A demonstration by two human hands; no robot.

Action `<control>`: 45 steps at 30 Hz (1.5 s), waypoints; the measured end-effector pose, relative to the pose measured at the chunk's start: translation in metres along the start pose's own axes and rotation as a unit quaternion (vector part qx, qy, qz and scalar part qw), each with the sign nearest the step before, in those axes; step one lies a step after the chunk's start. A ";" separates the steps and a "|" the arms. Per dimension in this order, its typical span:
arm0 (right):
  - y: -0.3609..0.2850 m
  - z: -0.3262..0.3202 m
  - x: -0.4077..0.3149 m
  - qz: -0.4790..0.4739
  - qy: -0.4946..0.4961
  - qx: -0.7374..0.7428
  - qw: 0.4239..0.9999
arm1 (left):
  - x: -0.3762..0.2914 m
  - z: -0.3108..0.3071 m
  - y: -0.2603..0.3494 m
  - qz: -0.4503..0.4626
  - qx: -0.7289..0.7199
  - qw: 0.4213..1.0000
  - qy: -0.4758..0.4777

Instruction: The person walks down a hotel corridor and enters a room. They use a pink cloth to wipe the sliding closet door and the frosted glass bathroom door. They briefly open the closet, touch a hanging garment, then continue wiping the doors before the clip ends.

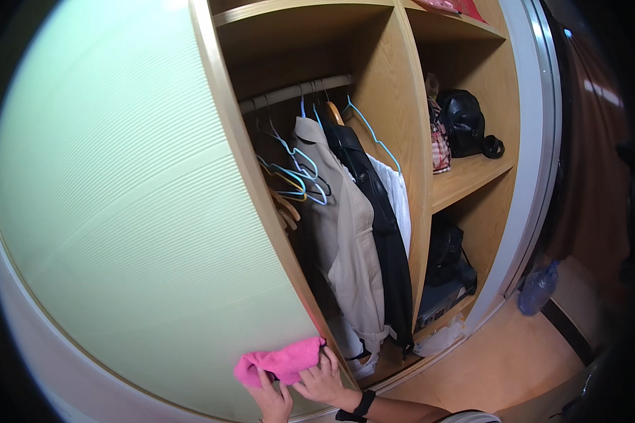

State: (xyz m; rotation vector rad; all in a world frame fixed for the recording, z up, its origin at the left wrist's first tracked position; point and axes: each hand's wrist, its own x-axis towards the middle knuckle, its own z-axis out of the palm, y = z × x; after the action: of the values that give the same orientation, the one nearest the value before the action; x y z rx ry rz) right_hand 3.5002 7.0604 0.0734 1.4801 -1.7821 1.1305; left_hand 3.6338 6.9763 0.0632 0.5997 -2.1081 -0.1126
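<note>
A pink cloth (288, 362) lies folded against the lower part of a pale green ribbed sliding door (153, 227). My left hand (271, 397) holds the cloth's lower left part, its fingers tucked at the fold. My right hand (323, 378) grips the cloth's right end beside the door's wooden edge frame (275, 232); a black band is around that wrist. Right of the door, the open wardrobe shows a beige jacket (344, 227), a black jacket (383, 211) and a white garment (394, 185) on hangers.
Several bare hangers (296, 174) hang from the rail (296, 94). A black bag (461, 122) and a plaid bag (439, 140) stand on a right shelf, with another black bag (444, 251) below. A blue plastic bag (538, 290) is near the floor at right, by a brown curtain (595, 158).
</note>
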 end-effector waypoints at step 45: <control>0.048 -0.026 -0.068 0.270 -0.321 0.371 0.829 | -0.004 -0.007 -0.037 0.107 -0.135 0.968 -0.184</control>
State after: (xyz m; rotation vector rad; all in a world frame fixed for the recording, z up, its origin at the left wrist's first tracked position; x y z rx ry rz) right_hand 3.4671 7.1187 0.0174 2.0316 -2.4872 1.9417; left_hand 3.6552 6.9466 0.0536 0.1953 -2.4456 -0.4083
